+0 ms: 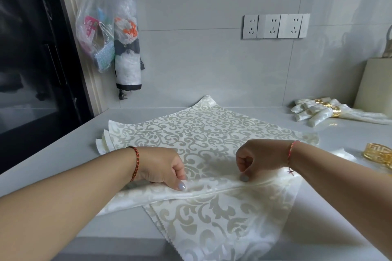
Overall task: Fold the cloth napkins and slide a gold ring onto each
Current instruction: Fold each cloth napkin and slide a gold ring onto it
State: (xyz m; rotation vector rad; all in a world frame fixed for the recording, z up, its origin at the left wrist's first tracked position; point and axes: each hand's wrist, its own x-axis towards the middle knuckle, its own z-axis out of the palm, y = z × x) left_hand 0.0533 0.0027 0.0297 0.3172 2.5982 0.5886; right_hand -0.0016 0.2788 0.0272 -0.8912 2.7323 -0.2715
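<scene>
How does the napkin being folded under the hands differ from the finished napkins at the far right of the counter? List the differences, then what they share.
1. The napkin being folded lies mostly flat and spread out; the finished napkins are rolled into narrow bundles.
2. It carries no ring; the finished napkins each wear a gold ring.
3. The left hand and right hand pinch its fold; nothing touches the finished napkins.

Shared: cream patterned fabric.
</scene>
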